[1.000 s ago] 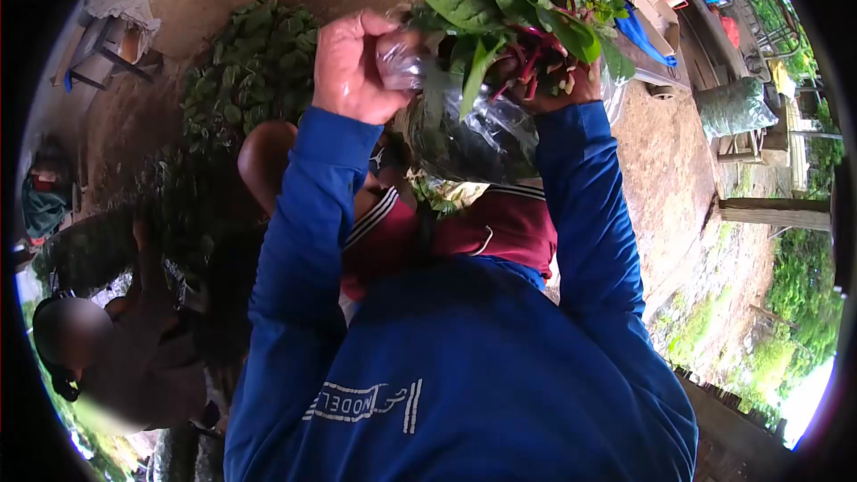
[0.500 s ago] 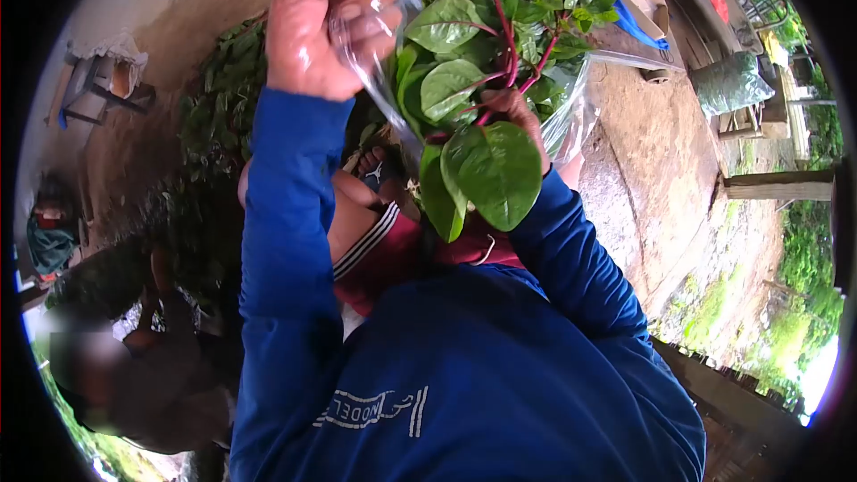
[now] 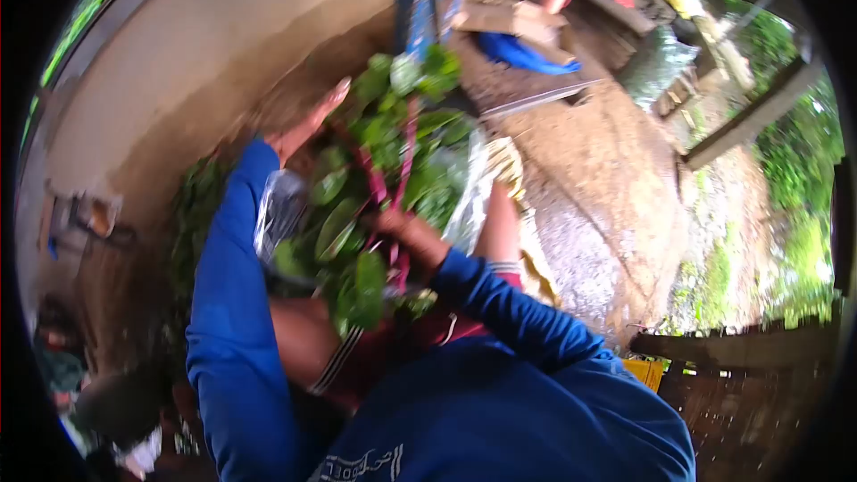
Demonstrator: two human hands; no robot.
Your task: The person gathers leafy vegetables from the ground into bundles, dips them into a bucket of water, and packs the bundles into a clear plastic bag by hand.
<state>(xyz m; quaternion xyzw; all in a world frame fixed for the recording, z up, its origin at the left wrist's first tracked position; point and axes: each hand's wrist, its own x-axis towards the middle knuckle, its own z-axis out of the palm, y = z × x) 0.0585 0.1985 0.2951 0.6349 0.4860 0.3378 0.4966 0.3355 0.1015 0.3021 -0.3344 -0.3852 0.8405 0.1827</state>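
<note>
Evidently to keep them together, the right hand [image 3: 406, 230] grasped the purple-red stems [image 3: 410, 138] of a bunch of broad green leaves [image 3: 337, 230] above maroon cloth shorts [image 3: 384, 353], with clear crinkled plastic film [image 3: 281, 211] on 2 sides, while the blurred left hand [image 3: 308, 126], fingers extended, seemed empty beside the leaves.

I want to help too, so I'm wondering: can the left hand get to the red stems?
Probably yes. The left hand looks open and close by, and parts of the red stems show bare, though leaves crowd around them and the right hand holds them.
</note>
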